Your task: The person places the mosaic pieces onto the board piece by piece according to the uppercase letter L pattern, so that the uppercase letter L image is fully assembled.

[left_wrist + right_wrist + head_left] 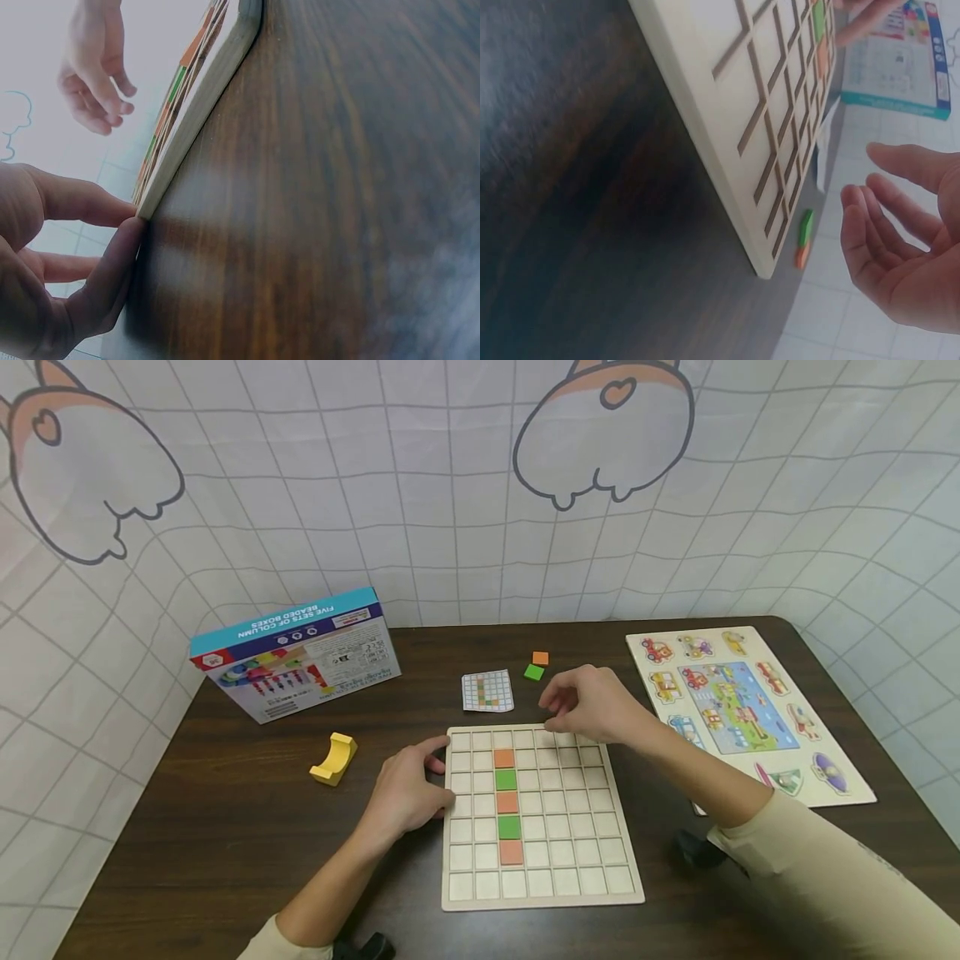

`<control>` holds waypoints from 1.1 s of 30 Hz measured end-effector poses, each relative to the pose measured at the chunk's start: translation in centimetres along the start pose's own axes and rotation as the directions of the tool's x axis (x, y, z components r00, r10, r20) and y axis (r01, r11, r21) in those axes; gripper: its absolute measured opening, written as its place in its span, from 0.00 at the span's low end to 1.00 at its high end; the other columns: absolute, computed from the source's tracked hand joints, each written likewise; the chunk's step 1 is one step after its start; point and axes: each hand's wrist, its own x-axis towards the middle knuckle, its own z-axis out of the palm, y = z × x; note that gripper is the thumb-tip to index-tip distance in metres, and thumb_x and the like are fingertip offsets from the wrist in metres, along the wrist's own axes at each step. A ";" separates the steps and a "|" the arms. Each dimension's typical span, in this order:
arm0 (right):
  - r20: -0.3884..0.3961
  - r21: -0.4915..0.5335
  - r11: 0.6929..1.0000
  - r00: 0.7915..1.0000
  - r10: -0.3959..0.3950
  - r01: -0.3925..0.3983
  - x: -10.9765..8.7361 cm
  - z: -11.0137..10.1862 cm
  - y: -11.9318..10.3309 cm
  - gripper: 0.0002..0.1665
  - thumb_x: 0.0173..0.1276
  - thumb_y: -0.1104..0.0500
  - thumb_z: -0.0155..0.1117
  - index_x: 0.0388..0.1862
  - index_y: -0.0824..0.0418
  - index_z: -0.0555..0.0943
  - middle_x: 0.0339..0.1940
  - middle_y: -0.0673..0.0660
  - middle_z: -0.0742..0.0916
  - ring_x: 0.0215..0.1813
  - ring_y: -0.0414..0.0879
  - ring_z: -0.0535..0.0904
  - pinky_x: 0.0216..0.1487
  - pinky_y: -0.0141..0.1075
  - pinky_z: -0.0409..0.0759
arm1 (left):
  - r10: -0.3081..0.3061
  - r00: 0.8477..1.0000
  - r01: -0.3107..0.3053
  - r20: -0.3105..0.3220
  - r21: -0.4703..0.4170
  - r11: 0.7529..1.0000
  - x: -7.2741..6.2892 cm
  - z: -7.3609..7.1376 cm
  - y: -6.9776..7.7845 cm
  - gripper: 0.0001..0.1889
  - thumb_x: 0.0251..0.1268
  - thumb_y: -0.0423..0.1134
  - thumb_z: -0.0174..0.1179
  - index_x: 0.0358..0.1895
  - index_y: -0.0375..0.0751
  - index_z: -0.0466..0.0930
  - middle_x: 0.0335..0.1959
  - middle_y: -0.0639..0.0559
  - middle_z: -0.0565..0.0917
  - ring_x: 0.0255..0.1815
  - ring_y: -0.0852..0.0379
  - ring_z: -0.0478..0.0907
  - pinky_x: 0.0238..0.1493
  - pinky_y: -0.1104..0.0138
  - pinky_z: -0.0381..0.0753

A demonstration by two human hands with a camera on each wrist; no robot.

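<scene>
A wooden grid board lies on the table with a column of orange and green square tiles, among them a green tile and an orange tile. Along the board's left edge rests my left hand, thumb and forefinger touching the rim. My right hand hovers over the board's far edge, its fingers loosely bent around nothing, as the right wrist view also shows. Behind the board lie a loose orange tile and a loose green tile. Left of these is a small printed grid card.
A picture puzzle board lies at the right of the dark table. On the left stand a printed cardboard box and a yellow curved block. A tile-patterned cloth hangs behind.
</scene>
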 end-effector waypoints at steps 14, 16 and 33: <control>-0.063 -0.019 0.999 0.997 0.035 -0.036 3.3 -0.2 1.5 0.14 0.58 0.62 0.79 0.44 0.62 0.89 0.37 0.55 0.89 0.42 0.49 0.83 0.49 0.45 0.80 | 0.011 1.000 -0.011 -0.003 -0.016 1.000 -0.1 0.1 -0.1 0.42 0.45 0.25 0.70 0.72 0.45 0.76 0.41 0.48 0.82 0.16 0.57 0.79 0.20 0.66 0.78; -0.070 -0.019 0.999 0.997 0.041 -0.042 3.8 -0.2 1.7 0.14 0.58 0.62 0.79 0.44 0.63 0.89 0.38 0.56 0.89 0.42 0.49 0.83 0.49 0.45 0.80 | 0.010 1.000 -0.010 -0.003 -0.018 1.000 -0.1 0.1 -0.1 0.42 0.45 0.25 0.70 0.72 0.45 0.76 0.41 0.48 0.82 0.16 0.57 0.79 0.20 0.66 0.78; -0.068 -0.026 0.993 0.991 0.117 -0.119 6.6 0.2 2.9 0.16 0.60 0.61 0.79 0.47 0.62 0.88 0.43 0.59 0.88 0.49 0.54 0.82 0.53 0.48 0.80 | 0.002 1.000 -0.002 0.001 -0.019 1.000 -0.1 0.1 0.0 0.41 0.47 0.25 0.71 0.72 0.45 0.76 0.41 0.47 0.81 0.16 0.57 0.79 0.20 0.66 0.78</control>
